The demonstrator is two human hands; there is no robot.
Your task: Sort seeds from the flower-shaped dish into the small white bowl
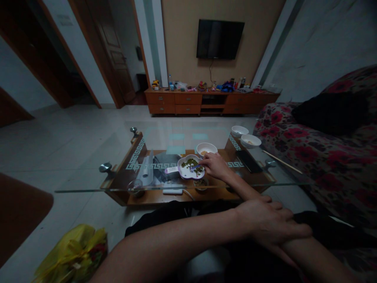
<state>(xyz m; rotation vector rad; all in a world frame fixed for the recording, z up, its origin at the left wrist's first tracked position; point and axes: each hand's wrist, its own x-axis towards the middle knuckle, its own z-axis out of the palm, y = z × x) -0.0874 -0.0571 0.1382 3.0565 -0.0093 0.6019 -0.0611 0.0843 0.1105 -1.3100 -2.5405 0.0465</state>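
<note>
My right hand [214,165] reaches over a flower-shaped white plate [183,173] with a purple edge. Its fingers are pinched on a thin purplish tool [194,168], too small and dim to name exactly. Small green bean-like grains [190,161] lie scattered in the plate. Across my lap, my left hand [269,222] is closed around my right forearm. Just behind the plate stands a white bowl [207,145] with pale tan pieces inside. Beneath the glass, under the plate's front edge, a container of mixed grains [200,184] shows partly.
Two white bowls [240,130] [251,140] stand at the glass table's [159,135] right end, near a chopstick-like stick [282,162]. A dark flat object [249,161] lies left of it. A yellow bag [75,251] sits low left; a floral sofa [273,125] flanks the right.
</note>
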